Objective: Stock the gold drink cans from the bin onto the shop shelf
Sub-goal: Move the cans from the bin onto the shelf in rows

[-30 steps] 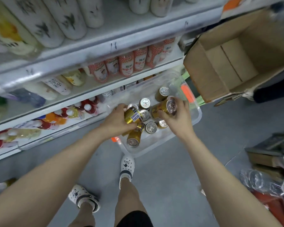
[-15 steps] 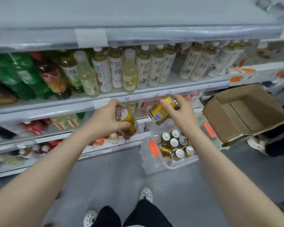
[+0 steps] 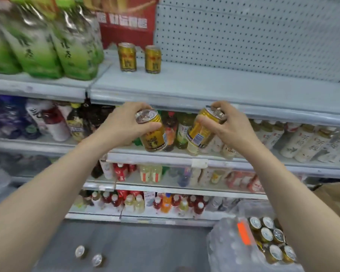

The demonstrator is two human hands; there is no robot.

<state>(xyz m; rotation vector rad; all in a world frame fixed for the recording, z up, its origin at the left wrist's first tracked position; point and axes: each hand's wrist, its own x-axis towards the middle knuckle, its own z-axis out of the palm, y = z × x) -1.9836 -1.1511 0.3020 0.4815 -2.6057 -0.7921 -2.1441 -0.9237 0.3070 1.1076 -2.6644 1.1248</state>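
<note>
Just below the shelf (image 3: 204,83), our left hand (image 3: 120,124) and right hand (image 3: 234,128) each clasp a stiff, slick-looking gold can (image 3: 153,138) by its side.

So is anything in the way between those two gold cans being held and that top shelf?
Nothing visible does. The grey metal top shelf lies bare above the left-held gold can and right-held gold can. The two standing gold cans sit far back; the wrapped green bottles are off left.
</note>
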